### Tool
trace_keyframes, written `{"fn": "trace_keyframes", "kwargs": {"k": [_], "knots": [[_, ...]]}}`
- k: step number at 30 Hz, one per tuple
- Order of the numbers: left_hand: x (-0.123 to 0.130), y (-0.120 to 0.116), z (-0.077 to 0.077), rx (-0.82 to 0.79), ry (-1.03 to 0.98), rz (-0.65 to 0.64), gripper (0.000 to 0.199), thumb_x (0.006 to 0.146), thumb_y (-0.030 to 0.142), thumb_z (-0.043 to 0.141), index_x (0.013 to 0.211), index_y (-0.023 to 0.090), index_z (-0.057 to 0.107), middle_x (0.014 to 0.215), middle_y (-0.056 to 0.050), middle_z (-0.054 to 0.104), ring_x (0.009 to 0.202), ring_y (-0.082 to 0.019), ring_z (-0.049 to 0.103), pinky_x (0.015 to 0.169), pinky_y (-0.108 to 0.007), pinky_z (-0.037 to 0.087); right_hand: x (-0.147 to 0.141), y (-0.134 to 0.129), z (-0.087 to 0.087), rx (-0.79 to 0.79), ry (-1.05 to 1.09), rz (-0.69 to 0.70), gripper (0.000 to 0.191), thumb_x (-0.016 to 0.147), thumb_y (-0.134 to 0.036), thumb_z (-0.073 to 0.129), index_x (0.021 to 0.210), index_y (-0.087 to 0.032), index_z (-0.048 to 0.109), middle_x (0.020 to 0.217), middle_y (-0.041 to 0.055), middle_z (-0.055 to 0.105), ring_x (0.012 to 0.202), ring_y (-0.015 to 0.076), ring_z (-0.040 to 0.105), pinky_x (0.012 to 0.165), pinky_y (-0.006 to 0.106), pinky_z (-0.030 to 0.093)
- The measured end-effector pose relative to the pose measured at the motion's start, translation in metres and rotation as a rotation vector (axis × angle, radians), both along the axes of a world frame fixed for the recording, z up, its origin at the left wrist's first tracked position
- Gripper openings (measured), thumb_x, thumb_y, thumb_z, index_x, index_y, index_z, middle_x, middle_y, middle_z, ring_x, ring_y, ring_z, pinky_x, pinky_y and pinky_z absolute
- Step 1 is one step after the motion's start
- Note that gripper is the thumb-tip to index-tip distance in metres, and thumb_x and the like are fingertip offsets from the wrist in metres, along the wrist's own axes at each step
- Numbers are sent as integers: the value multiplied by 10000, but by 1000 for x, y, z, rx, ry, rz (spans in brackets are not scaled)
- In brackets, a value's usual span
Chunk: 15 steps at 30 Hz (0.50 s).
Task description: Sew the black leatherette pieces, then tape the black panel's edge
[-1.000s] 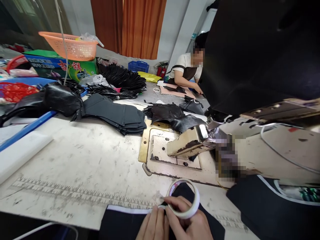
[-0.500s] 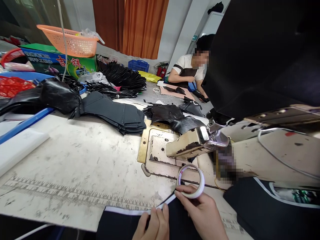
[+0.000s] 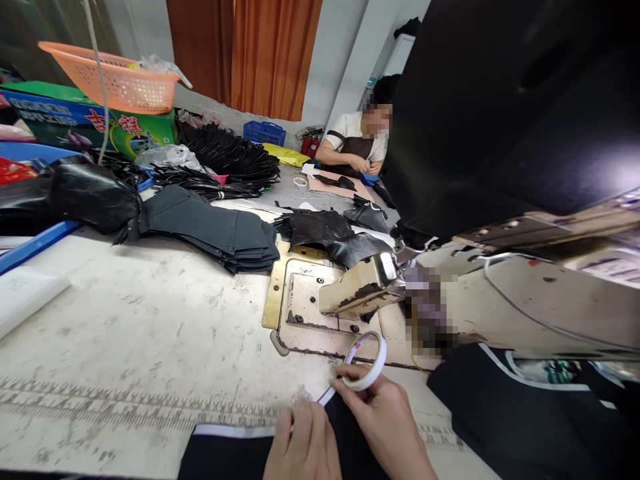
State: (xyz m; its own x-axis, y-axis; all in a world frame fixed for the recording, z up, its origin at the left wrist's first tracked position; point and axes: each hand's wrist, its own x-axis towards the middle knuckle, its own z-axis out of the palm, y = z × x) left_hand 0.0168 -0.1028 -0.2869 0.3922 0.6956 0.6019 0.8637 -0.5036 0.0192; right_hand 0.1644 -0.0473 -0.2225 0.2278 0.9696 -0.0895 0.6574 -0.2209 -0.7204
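A dark fabric piece (image 3: 225,457) lies at the table's front edge, with white tape (image 3: 235,432) along its curved upper edge. My left hand (image 3: 303,440) rests on that edge, fingers extended side by side and pressing on the tape, a little blurred. To its right, my right hand (image 3: 385,413) pinches a roll of white tape (image 3: 381,363) between thumb and fingers, at the upper corner of the fabric. The roll stands tilted over the table.
A sewing machine bed and arm (image 3: 357,283) stand beyond the roll. Stacked dark pieces (image 3: 210,227) lie behind. More taped fabric (image 3: 525,413) is at right. Printed ruler marks (image 3: 125,407) cross the table (image 3: 150,320). A person (image 3: 350,143) sits at the far side.
The view has shifted, so most things appear further left. My left hand has moved up over the taped edge. The far person's hands have come together.
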Motion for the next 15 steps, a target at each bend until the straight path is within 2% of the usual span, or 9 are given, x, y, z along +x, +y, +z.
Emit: {"fn": "trace_keyframes", "kwargs": {"k": [2, 7, 10, 12, 15], "knots": [[12, 1, -2, 39, -10, -28, 286, 932, 317, 629, 1102, 97, 700, 1073, -96, 699, 1104, -243, 611, 1075, -354, 392, 0, 1, 3, -27, 50, -5, 290, 720, -449, 686, 797, -193, 801, 717, 57, 758, 502, 170, 605, 557, 300, 535], [24, 5, -11, 142, -29, -52, 297, 895, 324, 682, 1097, 108, 713, 1132, -67, 710, 1125, -207, 605, 1030, -265, 423, 17, -1, 20, -228, 432, -20, 400, 710, -479, 743, 935, -151, 778, 557, -20, 602, 429, 111, 497, 425, 233, 436], [20, 8, -11, 163, -44, -72, 267, 890, 311, 682, 1070, 119, 725, 1132, -53, 717, 1091, -195, 609, 944, -243, 466, 31, -2, 25, -168, 572, -51, 356, 696, -483, 795, 837, -157, 770, 531, -37, 550, 459, 97, 483, 442, 211, 409], [19, 9, -10, 172, -39, -76, 260, 892, 314, 686, 1057, 117, 728, 1125, -54, 718, 1071, -193, 615, 931, -240, 468, 37, 1, 22, -144, 599, -75, 345, 684, -482, 816, 797, -160, 761, 498, -41, 522, 470, 102, 477, 436, 203, 398], [20, 9, -9, 160, -29, -64, 252, 905, 310, 680, 1064, 119, 720, 1109, -63, 721, 1038, -189, 633, 951, -251, 455, 37, 8, 12, -36, 430, -73, 321, 712, -468, 802, 833, -171, 783, 640, 18, 660, 449, 98, 482, 426, 221, 428]]}}
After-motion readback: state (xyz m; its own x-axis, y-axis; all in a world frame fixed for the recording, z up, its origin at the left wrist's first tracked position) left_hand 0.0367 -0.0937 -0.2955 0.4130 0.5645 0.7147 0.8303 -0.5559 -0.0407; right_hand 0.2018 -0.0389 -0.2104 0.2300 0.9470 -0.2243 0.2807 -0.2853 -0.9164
